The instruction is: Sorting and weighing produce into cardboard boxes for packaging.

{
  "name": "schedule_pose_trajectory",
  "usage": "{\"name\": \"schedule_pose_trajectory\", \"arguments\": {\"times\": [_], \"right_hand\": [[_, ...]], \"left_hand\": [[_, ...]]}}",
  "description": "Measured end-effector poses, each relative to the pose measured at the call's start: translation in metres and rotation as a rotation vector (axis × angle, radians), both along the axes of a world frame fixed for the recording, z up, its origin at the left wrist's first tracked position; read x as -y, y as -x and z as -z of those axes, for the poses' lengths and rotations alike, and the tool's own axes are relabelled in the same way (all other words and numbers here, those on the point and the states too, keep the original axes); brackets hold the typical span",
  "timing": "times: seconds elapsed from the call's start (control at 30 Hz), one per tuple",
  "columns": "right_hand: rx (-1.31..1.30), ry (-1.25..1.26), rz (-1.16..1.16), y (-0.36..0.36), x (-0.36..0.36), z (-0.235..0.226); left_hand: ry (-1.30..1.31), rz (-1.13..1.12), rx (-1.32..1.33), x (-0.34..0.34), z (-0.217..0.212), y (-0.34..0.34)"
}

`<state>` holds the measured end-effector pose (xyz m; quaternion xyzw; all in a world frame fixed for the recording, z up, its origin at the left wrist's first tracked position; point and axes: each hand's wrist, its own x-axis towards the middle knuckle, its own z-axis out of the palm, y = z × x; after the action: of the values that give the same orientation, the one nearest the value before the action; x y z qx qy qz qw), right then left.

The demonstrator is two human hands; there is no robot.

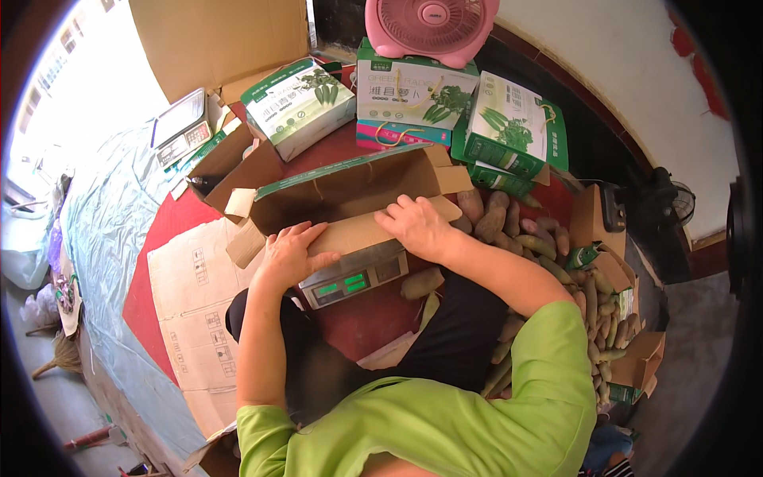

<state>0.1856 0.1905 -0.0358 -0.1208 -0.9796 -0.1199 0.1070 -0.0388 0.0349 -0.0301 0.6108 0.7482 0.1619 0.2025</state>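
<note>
**In the middle of the red covering (183, 216), an open carton (334, 195) with its near flap (354, 232) turned outward**

At the carton's near edge, the left hand (291, 253) and the right hand (417, 228) would do best to press evenly, each toward its own end of the near flap, so that the crease runs straight and the middle does not buckle. A light, level push should serve: the board looks thin enough to kink under one strong thumb, and leaning too hard could tip the carton or shove it along the scale (342, 285). The loose left end flap (246, 242) is best left outside the carton's mouth.

The carton lies just beyond both hands, on their far side, its long side running left to right and its opening upward. It seems to rest on the scale, though the near flap hides most of the contact. The left hand touches the near flap toward its left end, fingers somewhat spread and thumb stretched to the right. The right hand touches it farther right, fingers bent over the board and thumb hidden. Whether either hand is clamped on the board or merely pressing, I cannot tell. To the right of the right hand lie heaped root vegetables (494, 216); left of the left hand spreads a flattened cardboard sheet (191, 298).
</note>
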Motion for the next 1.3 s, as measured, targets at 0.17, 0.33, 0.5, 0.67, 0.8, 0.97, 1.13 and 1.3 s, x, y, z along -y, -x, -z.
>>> {"name": "schedule_pose_trajectory", "arguments": {"times": [0.17, 0.33, 0.5, 0.67, 0.8, 0.97, 1.13, 1.3], "right_hand": [[0.052, 0.744, 0.002, 0.005, -0.029, -0.020], [0.074, 0.296, 0.108, 0.048, -0.064, -0.029], [0.025, 0.118, 0.187, 0.079, -0.087, -0.009], [0.108, 0.237, 0.265, 0.102, -0.105, 0.021], [0.145, 0.210, 0.298, 0.117, -0.119, 0.038], [0.142, 0.187, 0.317, 0.123, -0.109, 0.038], [0.021, 0.261, 0.272, 0.102, -0.105, 0.033], [-0.127, 0.449, 0.265, 0.072, -0.116, 0.022]], "left_hand": [[0.056, 0.001, -0.004, -0.004, -0.001, 0.000], [0.025, 0.040, -0.026, -0.003, -0.004, -0.001], [0.025, 0.131, -0.073, -0.004, 0.004, -0.004], [0.054, 0.109, -0.066, -0.010, -0.001, -0.002], [0.059, 0.110, -0.108, -0.017, -0.002, -0.004], [0.013, 0.099, -0.158, -0.014, 0.006, -0.004], [0.023, 0.134, -0.117, -0.014, -0.004, -0.012], [-0.111, 0.146, -0.162, -0.020, -0.004, -0.019]]}}
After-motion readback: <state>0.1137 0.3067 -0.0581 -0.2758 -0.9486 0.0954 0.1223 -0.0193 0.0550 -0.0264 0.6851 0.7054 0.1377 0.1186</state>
